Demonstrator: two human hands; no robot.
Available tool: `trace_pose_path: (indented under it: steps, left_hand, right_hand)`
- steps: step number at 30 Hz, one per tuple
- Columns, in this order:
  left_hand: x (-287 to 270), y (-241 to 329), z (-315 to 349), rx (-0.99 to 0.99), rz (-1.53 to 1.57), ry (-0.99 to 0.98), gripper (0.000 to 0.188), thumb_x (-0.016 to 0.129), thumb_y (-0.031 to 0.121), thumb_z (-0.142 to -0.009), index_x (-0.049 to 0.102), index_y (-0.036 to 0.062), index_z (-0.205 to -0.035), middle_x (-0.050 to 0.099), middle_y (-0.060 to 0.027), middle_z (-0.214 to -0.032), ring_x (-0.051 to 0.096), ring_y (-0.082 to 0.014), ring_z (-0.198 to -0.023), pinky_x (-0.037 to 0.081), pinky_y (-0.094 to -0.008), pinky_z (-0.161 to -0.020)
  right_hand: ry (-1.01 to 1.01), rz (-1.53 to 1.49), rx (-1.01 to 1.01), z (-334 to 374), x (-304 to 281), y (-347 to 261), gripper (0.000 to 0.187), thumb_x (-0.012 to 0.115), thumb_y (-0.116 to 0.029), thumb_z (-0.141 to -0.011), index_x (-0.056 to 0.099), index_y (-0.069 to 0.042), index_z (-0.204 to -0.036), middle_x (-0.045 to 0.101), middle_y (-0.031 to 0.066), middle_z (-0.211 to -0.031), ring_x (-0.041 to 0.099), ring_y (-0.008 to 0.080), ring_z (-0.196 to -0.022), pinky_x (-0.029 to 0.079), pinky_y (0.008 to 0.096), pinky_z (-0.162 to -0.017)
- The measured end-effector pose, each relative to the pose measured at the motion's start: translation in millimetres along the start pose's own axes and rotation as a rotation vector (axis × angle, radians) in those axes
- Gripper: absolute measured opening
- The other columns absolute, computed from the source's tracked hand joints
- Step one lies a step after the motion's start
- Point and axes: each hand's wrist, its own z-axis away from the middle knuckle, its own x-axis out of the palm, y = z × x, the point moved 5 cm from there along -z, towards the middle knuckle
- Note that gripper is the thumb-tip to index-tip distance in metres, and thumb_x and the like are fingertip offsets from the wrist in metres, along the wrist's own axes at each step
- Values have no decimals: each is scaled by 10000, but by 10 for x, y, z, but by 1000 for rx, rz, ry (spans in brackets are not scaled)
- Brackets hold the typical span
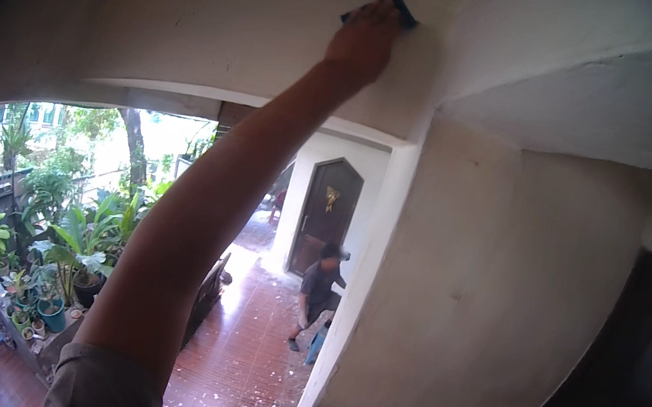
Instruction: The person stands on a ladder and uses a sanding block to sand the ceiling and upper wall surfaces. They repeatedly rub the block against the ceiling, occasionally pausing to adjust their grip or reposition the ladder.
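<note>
Setting: a white plastered ceiling beam (pixel 224 37) above a porch, with a white wall (pixel 480 318) at my right. Below: a reddish tiled floor (pixel 247 355) scattered with pale flakes, potted plants (pixel 66 245) at my left, a dark arched door (pixel 327 214) beyond.

Item one: my hand (pixel 363 40), arm raised from the lower edge; which hand it is I cannot tell. Fingers closed over a dark flat sanding pad (pixel 399 9), pressing it against the beam's face near the corner.

Item two: another person (pixel 319 290), bent over near the door, well apart from my hand.
</note>
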Motion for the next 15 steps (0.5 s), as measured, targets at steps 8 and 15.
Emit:
trace_pose_path:
  steps: [8,15]
  left_hand:
    - [82,-73,131,3,-48,-188,434,418,78,-918,471,5,-1342,408,-165,-1461,379,-288,-1366,274,-427,-1143]
    - [263,-58,154,14,34,29,471,442,64,-869,474,4,-1335,409,-178,-1458,371,-305,-1369,296,-451,-1125]
  right_hand:
    - [-6,-26,35,-25,49,2,240,609,-187,-883,609,7,-1026,661,134,-913,627,232,-862,479,361,-787]
    - [-154,-245,320,-230,25,-59,266,604,-208,-901,607,15,-1046,673,135,-944,640,221,-908,486,353,-829]
